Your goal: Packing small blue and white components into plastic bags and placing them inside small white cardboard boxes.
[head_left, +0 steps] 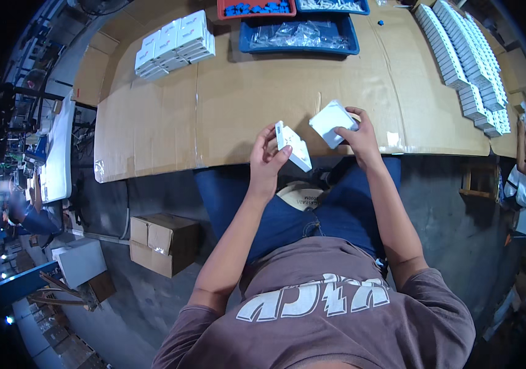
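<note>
Just past the near edge of the table, my left hand (266,158) grips a flat white square piece (294,148) by its left side, thumb on top. Small marks show on its face, too fine to make out. To the right, my right hand (359,136) pinches a white shallow box part (333,122), thumb on its face and fingers behind. The two white pieces are tilted and held apart. Whether they belong to one box I cannot tell.
Cardboard covers the table (263,98). Stacked white boxes (175,44) stand at the far left, long rows of white boxes (466,55) at the right. At the back are a blue tray (250,46) of clear bags, a red tray (221,12) and another blue tray (364,8).
</note>
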Available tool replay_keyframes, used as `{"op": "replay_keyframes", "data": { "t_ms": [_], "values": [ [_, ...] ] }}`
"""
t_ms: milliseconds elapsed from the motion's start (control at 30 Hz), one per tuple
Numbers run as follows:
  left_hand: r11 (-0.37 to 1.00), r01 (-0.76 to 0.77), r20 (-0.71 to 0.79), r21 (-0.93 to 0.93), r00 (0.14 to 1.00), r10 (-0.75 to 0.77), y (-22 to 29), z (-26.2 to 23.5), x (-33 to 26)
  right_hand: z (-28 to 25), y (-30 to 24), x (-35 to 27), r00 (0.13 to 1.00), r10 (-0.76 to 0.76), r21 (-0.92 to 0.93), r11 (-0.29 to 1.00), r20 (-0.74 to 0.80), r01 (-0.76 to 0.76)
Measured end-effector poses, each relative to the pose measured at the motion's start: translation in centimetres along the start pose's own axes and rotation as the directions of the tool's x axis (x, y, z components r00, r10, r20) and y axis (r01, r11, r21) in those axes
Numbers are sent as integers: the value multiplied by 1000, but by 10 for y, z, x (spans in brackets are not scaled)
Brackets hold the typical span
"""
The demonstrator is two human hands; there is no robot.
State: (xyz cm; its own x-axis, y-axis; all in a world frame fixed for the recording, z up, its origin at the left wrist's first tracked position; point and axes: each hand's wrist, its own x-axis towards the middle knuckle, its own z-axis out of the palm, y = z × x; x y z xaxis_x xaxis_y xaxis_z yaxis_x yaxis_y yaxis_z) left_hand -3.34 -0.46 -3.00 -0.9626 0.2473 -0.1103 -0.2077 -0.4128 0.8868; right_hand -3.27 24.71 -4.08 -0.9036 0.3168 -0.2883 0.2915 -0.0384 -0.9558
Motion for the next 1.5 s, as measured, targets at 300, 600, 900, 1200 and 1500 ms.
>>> {"op": "replay_keyframes", "data": {
  "t_ms": [300, 600, 900, 1200, 1500],
  "values": [
    [696, -316, 157, 645, 946, 284, -8, -39, 49, -13, -19, 58, 905, -308, -522, 742, 293, 421],
    [178, -314, 265, 932, 931, 252, 9, -72, 57, -5, -12, 43, 793, -476, -668, 452, 380, 592],
    [103, -332, 300, 938, 922, 245, -9, -74, 61, -28, 12, 14, 829, -408, -614, 559, 383, 558],
    [121, -385, 300, 915, 849, 435, -11, -72, 53, -32, -8, 38, 745, -638, -624, 506, 195, 596],
    [126, -408, 285, 904, 797, 533, -15, -68, 53, -33, -92, 218, 749, -662, -830, 395, 40, 393]
  ]
}}
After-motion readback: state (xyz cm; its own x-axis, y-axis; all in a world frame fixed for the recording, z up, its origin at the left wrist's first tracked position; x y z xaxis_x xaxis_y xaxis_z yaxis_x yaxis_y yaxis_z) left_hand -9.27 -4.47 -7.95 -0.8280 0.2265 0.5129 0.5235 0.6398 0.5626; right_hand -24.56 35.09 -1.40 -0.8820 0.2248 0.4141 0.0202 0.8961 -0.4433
